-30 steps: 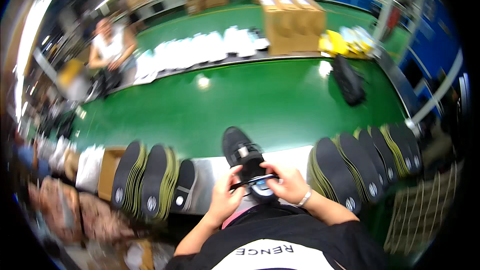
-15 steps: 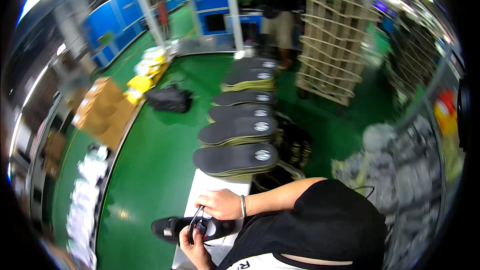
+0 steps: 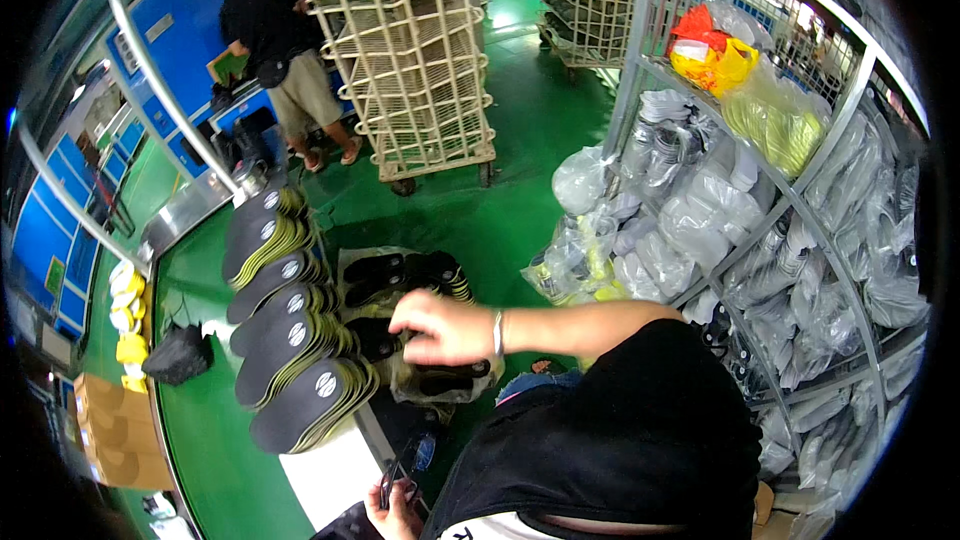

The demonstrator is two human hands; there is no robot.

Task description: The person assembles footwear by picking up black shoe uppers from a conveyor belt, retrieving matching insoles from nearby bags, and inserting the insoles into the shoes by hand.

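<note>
My right hand (image 3: 445, 328), with a bracelet at the wrist, reaches forward in the middle of the view. Its fingers are bent, apart and slightly blurred, with nothing visible between them. Beneath it, dark insoles (image 3: 370, 272) fill clear plastic bags beside the bench (image 3: 318, 470). Low in the view my left hand (image 3: 397, 515) is closed on a thin black curved object (image 3: 388, 483), whose kind I cannot make out. Along the white bench top stand several stacks of black insoles (image 3: 305, 400) with yellow-green edges and a round white print.
At right, a metal rack (image 3: 790, 195) holds many bagged grey pieces. A beige wire cart (image 3: 420, 90) stands on the green floor ahead, with a person (image 3: 280, 50) in dark top working left of it. Cardboard boxes (image 3: 120, 435) and a black bag (image 3: 180, 355) lie at left.
The view has swung to the right. My right hand has let go of the black curved object and moved out over the bagged insoles; my left hand keeps hold of it.
</note>
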